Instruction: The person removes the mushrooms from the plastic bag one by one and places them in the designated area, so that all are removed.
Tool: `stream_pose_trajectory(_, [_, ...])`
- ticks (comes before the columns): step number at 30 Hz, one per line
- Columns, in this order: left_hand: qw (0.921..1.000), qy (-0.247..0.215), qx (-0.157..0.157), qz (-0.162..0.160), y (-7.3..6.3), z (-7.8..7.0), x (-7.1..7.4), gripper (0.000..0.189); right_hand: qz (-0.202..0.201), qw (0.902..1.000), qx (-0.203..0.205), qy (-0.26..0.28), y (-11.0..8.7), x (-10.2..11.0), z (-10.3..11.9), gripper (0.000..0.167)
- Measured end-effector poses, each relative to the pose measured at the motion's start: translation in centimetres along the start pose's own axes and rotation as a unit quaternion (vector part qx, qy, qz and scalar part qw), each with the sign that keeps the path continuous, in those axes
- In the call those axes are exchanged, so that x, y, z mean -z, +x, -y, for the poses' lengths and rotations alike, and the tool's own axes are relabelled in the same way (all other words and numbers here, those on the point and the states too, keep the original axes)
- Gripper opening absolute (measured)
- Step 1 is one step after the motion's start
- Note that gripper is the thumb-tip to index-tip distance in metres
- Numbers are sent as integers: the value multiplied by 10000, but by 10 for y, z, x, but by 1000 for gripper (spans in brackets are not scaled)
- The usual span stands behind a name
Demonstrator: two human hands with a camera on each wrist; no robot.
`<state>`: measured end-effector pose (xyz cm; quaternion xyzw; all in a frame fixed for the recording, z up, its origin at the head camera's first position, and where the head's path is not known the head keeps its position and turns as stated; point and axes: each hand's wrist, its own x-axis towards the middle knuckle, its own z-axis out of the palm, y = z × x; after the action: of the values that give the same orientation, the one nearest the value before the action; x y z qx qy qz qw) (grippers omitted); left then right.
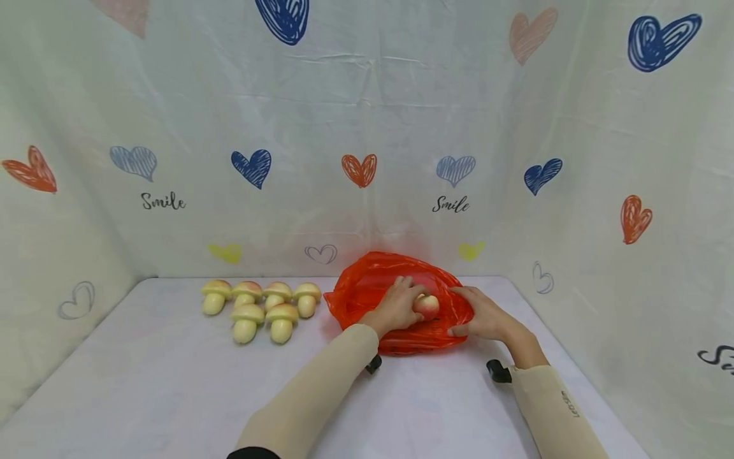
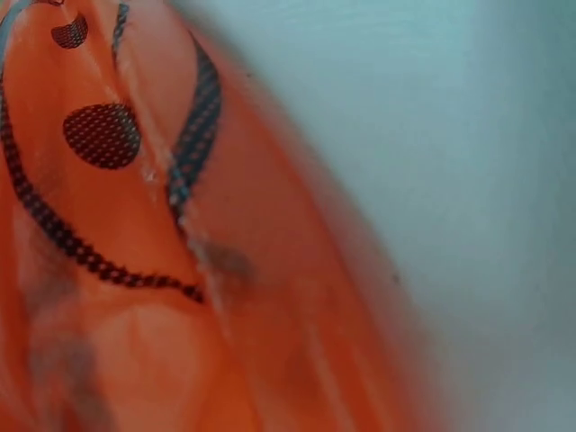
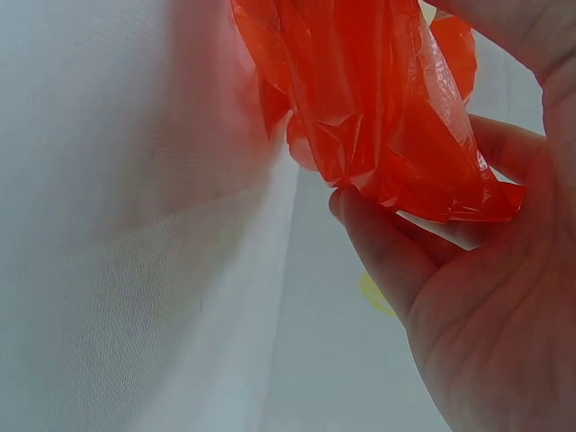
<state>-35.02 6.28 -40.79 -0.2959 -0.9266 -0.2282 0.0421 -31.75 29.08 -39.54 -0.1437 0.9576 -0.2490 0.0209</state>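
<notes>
A red plastic bag [image 1: 367, 287] lies on the table with its mouth spread toward me. My left hand [image 1: 398, 306] reaches into the mouth and holds a pink-and-cream toy mushroom [image 1: 427, 307], its shape partly hidden by the fingers. At the bag's right edge, my right hand [image 1: 484, 315] grips the plastic. The right wrist view shows that hand [image 3: 495, 306] with its fingers around the gathered red bag [image 3: 378, 108]. Only the bag's printed plastic [image 2: 261, 198] fills the left wrist view; the left hand is out of sight there.
Several toy mushrooms [image 1: 281, 322] with cream stems and yellow-pink caps stand in two rows on the white table [image 1: 172, 382], left of the bag. A white curtain [image 1: 367, 95] printed with hearts rises behind the table and along both sides.
</notes>
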Motion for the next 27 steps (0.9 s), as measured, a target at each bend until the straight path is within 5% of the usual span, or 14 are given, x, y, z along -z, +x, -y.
stream_pose_trajectory(8, [9988,-386,-94,292,-1,3,2,46,-36,9999,99,-52,0,0,-2,92])
stream_pose_trajectory(13, [9983,-281,11,509,-5,4,3,61,-24,10000,96,-14,0,0,-2,93])
stream_pose_trajectory(27, [9974,-106,-130,701,-9,7,5,61,-64,9998,182,-28,0,-1,-3,92])
